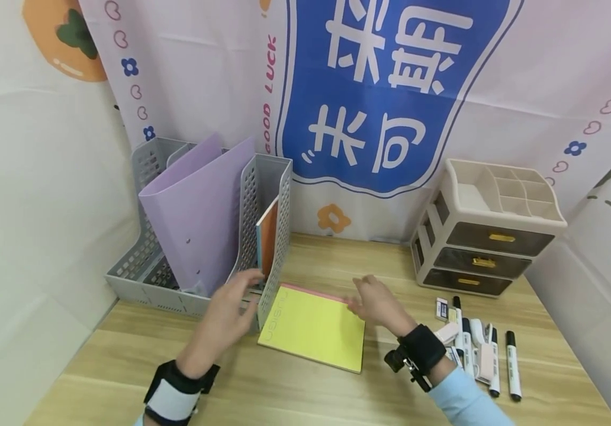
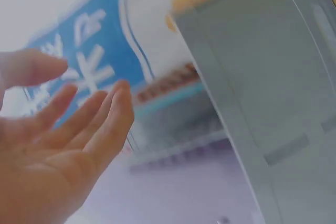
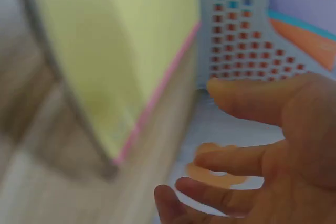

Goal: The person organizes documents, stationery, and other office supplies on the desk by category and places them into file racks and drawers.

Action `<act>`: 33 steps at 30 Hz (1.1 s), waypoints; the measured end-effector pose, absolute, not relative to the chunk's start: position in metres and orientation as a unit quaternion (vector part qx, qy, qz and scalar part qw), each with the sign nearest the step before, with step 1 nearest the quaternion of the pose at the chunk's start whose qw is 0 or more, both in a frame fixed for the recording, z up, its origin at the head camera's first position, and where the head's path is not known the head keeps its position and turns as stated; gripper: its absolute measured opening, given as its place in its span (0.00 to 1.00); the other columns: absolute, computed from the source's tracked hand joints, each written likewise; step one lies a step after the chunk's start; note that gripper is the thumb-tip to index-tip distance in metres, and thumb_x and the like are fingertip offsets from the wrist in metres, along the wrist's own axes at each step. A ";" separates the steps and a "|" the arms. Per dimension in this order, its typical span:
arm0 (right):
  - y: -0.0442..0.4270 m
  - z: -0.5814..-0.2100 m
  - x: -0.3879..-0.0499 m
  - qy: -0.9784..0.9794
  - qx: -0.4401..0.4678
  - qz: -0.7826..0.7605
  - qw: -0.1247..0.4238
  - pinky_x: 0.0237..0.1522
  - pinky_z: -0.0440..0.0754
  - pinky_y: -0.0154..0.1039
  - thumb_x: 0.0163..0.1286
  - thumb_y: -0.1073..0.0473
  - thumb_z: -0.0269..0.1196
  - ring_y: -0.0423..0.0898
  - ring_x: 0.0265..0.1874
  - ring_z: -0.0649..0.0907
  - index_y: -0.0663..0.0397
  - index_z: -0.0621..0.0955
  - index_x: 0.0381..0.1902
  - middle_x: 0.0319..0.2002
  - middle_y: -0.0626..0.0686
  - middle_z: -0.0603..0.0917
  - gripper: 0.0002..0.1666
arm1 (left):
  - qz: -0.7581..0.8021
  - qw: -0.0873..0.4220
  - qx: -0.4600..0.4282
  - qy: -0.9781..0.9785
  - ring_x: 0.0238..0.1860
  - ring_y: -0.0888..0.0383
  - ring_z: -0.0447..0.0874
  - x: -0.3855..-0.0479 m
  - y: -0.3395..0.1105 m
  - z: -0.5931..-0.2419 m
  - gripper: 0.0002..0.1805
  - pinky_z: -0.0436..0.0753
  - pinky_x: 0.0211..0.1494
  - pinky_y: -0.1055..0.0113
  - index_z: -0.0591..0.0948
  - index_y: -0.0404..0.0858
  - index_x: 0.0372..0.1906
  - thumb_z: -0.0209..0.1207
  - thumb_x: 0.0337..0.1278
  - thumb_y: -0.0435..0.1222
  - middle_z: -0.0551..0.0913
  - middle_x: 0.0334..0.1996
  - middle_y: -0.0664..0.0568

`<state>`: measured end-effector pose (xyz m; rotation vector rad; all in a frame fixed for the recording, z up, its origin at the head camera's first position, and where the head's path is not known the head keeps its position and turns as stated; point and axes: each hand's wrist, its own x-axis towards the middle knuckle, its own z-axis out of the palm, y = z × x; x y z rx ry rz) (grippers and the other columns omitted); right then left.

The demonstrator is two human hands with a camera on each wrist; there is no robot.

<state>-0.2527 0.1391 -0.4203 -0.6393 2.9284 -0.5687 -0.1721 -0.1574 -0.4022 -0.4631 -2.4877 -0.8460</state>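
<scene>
My left hand [image 1: 220, 316] is in front of the right compartment of a grey file rack [image 1: 164, 303], fingers loosely bent and holding nothing. In the left wrist view that hand [image 2: 79, 135] has its fingers apart from the rack's grey side. Over the right edge of a yellow notebook [image 1: 313, 328] is my right hand [image 1: 380, 305]; I cannot tell if it touches the cover. The right wrist view shows this hand [image 3: 262, 150] with spread, slightly bent fingers and nothing between them. A thin orange book [image 1: 268, 239] stands in the rack's right compartment, a purple folder [image 1: 199, 219] in the middle.
A beige organizer [image 1: 502, 219] with three dark drawers stands at the back right. Several markers [image 1: 513, 367], an eraser [image 1: 441, 309] and other small stationery lie by my right wrist. A printed cloth [image 1: 220, 89] hangs behind.
</scene>
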 end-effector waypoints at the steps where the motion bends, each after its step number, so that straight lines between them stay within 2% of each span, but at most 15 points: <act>1: 0.142 -0.428 -0.253 0.963 -0.192 -0.178 0.059 0.59 0.79 0.59 0.64 0.56 0.70 0.65 0.55 0.78 0.69 0.77 0.60 0.58 0.70 0.76 0.32 | -0.302 0.231 -0.189 -0.905 0.52 0.45 0.84 -0.171 -0.152 -0.403 0.27 0.86 0.56 0.53 0.75 0.29 0.59 0.65 0.50 0.21 0.83 0.53 0.38; 5: 0.152 -0.456 -0.254 0.970 -0.159 -0.165 0.085 0.47 0.80 0.55 0.56 0.53 0.76 0.60 0.47 0.75 0.63 0.81 0.53 0.48 0.64 0.75 0.31 | -0.273 0.178 -0.256 -0.910 0.51 0.49 0.85 -0.168 -0.126 -0.410 0.22 0.86 0.55 0.57 0.78 0.32 0.54 0.66 0.51 0.23 0.84 0.50 0.43; 7: 0.155 -0.465 -0.253 0.972 -0.151 -0.163 0.079 0.43 0.81 0.53 0.52 0.52 0.79 0.60 0.46 0.75 0.63 0.80 0.53 0.47 0.64 0.75 0.34 | -0.261 0.139 -0.281 -0.913 0.52 0.50 0.84 -0.167 -0.114 -0.414 0.20 0.86 0.55 0.58 0.78 0.34 0.52 0.66 0.52 0.24 0.84 0.50 0.45; 9: 0.155 -0.471 -0.252 0.974 -0.151 -0.156 0.067 0.43 0.81 0.52 0.50 0.52 0.80 0.60 0.45 0.74 0.64 0.80 0.51 0.47 0.64 0.75 0.35 | -0.250 0.099 -0.296 -0.917 0.52 0.52 0.84 -0.166 -0.104 -0.416 0.18 0.86 0.54 0.60 0.78 0.35 0.51 0.65 0.55 0.26 0.84 0.51 0.47; 13: 0.152 -0.473 -0.252 0.976 -0.151 -0.149 0.054 0.45 0.82 0.52 0.49 0.52 0.80 0.60 0.45 0.75 0.65 0.79 0.48 0.46 0.65 0.75 0.34 | -0.232 0.059 -0.303 -0.922 0.51 0.54 0.84 -0.167 -0.092 -0.414 0.15 0.86 0.50 0.64 0.78 0.38 0.51 0.64 0.59 0.29 0.84 0.50 0.49; 19: 0.150 -0.469 -0.259 0.972 -0.127 -0.190 0.062 0.37 0.80 0.49 0.45 0.55 0.82 0.58 0.40 0.76 0.64 0.72 0.46 0.41 0.63 0.76 0.38 | -0.231 0.053 -0.300 -0.924 0.51 0.54 0.84 -0.172 -0.086 -0.412 0.15 0.86 0.50 0.63 0.79 0.38 0.52 0.64 0.60 0.29 0.84 0.51 0.48; 21: 0.150 -0.469 -0.258 0.964 -0.115 -0.230 0.062 0.35 0.82 0.47 0.45 0.58 0.81 0.56 0.37 0.79 0.66 0.71 0.51 0.41 0.62 0.79 0.41 | -0.228 0.057 -0.299 -0.925 0.53 0.53 0.84 -0.173 -0.086 -0.413 0.16 0.86 0.52 0.61 0.78 0.38 0.53 0.64 0.60 0.30 0.83 0.52 0.47; 25: 0.153 -0.470 -0.254 0.930 -0.098 -0.352 0.046 0.25 0.78 0.40 0.52 0.68 0.75 0.51 0.28 0.79 0.65 0.69 0.54 0.35 0.61 0.81 0.35 | -0.219 0.076 -0.298 -0.926 0.56 0.50 0.82 -0.182 -0.088 -0.417 0.21 0.85 0.56 0.58 0.76 0.34 0.57 0.65 0.60 0.32 0.82 0.55 0.44; 27: 0.154 -0.471 -0.253 0.906 -0.084 -0.413 0.034 0.25 0.76 0.36 0.55 0.71 0.71 0.48 0.27 0.77 0.62 0.70 0.53 0.33 0.59 0.79 0.30 | -0.208 0.091 -0.296 -0.928 0.59 0.48 0.80 -0.190 -0.087 -0.419 0.26 0.83 0.60 0.56 0.73 0.32 0.61 0.67 0.58 0.33 0.80 0.57 0.41; 30: 0.155 -0.471 -0.250 0.869 -0.055 -0.492 0.025 0.27 0.76 0.33 0.56 0.73 0.69 0.44 0.27 0.77 0.61 0.72 0.55 0.32 0.54 0.78 0.29 | -0.174 0.098 -0.287 -0.937 0.64 0.43 0.76 -0.203 -0.084 -0.422 0.34 0.78 0.68 0.52 0.70 0.27 0.65 0.69 0.56 0.33 0.77 0.62 0.36; 32: 0.154 -0.470 -0.247 0.847 -0.033 -0.530 0.029 0.27 0.75 0.30 0.56 0.74 0.69 0.40 0.23 0.73 0.61 0.72 0.55 0.28 0.50 0.75 0.29 | -0.145 0.091 -0.278 -0.945 0.67 0.41 0.73 -0.210 -0.080 -0.426 0.36 0.75 0.70 0.49 0.69 0.26 0.65 0.70 0.54 0.33 0.75 0.63 0.34; 33: 0.153 -0.469 -0.245 0.836 -0.025 -0.548 0.033 0.27 0.73 0.29 0.56 0.74 0.68 0.39 0.21 0.70 0.62 0.73 0.52 0.26 0.48 0.71 0.26 | -0.132 0.084 -0.273 -0.949 0.67 0.40 0.73 -0.213 -0.078 -0.427 0.36 0.75 0.70 0.47 0.69 0.26 0.65 0.71 0.54 0.33 0.75 0.64 0.34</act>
